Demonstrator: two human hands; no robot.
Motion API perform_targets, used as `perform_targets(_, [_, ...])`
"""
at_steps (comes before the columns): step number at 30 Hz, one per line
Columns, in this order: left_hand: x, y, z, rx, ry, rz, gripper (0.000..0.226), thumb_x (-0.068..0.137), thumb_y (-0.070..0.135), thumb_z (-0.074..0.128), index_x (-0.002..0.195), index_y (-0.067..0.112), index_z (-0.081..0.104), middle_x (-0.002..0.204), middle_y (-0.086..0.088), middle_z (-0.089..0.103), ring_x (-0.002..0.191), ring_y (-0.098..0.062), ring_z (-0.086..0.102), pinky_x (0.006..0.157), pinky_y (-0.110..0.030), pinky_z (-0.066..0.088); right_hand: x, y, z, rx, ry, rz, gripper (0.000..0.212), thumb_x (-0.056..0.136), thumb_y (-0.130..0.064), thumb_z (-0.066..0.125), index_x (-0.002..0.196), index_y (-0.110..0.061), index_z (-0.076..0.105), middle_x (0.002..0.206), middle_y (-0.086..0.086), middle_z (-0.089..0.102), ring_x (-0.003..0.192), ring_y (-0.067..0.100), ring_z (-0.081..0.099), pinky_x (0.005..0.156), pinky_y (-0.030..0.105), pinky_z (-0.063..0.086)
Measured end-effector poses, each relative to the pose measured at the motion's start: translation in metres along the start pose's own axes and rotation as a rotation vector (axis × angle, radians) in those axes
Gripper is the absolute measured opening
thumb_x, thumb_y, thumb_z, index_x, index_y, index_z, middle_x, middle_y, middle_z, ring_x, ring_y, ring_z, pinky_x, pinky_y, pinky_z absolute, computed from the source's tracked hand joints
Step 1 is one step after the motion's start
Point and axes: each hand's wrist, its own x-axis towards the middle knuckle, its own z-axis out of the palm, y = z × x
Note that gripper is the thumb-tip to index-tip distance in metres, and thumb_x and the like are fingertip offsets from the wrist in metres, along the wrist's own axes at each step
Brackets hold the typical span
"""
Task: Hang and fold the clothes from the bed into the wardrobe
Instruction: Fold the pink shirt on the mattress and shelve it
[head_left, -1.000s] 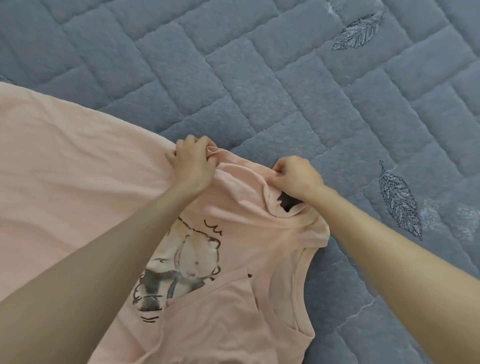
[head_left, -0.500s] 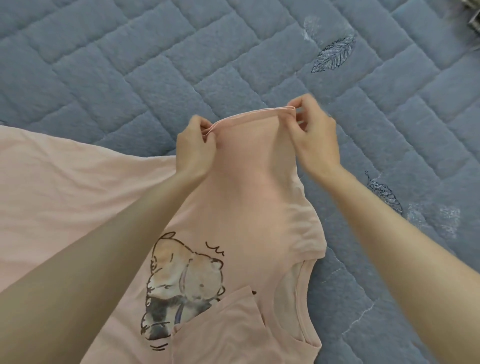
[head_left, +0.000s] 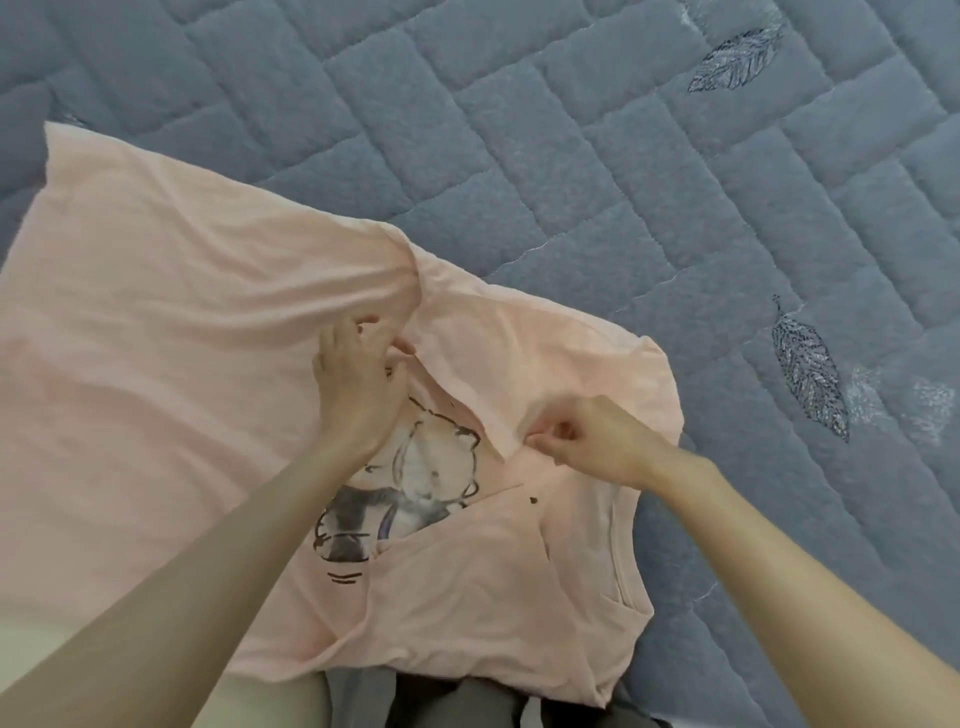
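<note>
You had one pink T-shirt (head_left: 156, 338) before you, with one cartoon print (head_left: 410, 483) on it. Two hands were on it: your left hand (head_left: 358, 384) and your right hand (head_left: 597, 441). One blue quilt (head_left: 571, 156) showed two dark stitched leaves (head_left: 735, 60). One grey cloth (head_left: 363, 696) showed at the bottom edge.

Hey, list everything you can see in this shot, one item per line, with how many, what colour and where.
T-shirt: one, pale pink, spread on the bedspread, a flap folded over near the hands.
bear print: one, grey and white, on the T-shirt, between the hands.
bedspread: one, blue-grey, quilted, under the T-shirt.
leaf motifs: two clear, dark stitching, bedspread's right side.
grey fabric: one piece, bottom edge, partly under the T-shirt; kind unclear.
left hand: one, centre, grips the T-shirt's fold.
right hand: one, right of centre, pinches the flap's edge.
</note>
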Motion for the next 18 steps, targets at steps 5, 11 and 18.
perform_targets(5, [-0.040, 0.011, 0.020, -0.007, -0.011, -0.048, 0.025, 0.085, 0.006, 0.050, 0.105, 0.009, 0.063, 0.110, -0.014, 0.051, 0.106, -0.032, 0.041, 0.094, -0.036, 0.032, -0.009, 0.011, 0.002, 0.058, 0.433, 0.045, 0.022, 0.091, -0.013, 0.052, 0.098, -0.023, 0.071, 0.078, -0.016, 0.064, 0.070, 0.004, 0.055, 0.068, 0.018, 0.044])
perform_targets(11, [-0.097, 0.051, 0.047, -0.193, -0.010, -0.082, 0.022, 0.085, 0.006, 0.055, 0.106, 0.009, 0.062, 0.104, -0.012, 0.053, 0.104, -0.030, 0.046, 0.087, -0.039, 0.037, -0.009, 0.026, -0.010, -0.195, 0.670, 0.103, 0.035, 0.091, -0.015, 0.054, 0.125, -0.015, 0.054, 0.135, 0.010, 0.043, 0.121, 0.030, 0.032, 0.099, 0.032, 0.032])
perform_targets(18, [-0.185, 0.082, 0.096, -0.223, -0.078, -0.275, 0.049, 0.082, 0.038, 0.059, 0.126, 0.024, 0.043, 0.114, 0.000, 0.038, 0.107, -0.021, 0.035, 0.084, -0.032, 0.028, 0.001, 0.040, 0.010, 0.010, 0.583, 0.298, 0.070, 0.092, -0.047, 0.052, 0.149, -0.021, 0.021, 0.157, 0.005, 0.019, 0.139, 0.032, 0.020, 0.109, 0.045, 0.023])
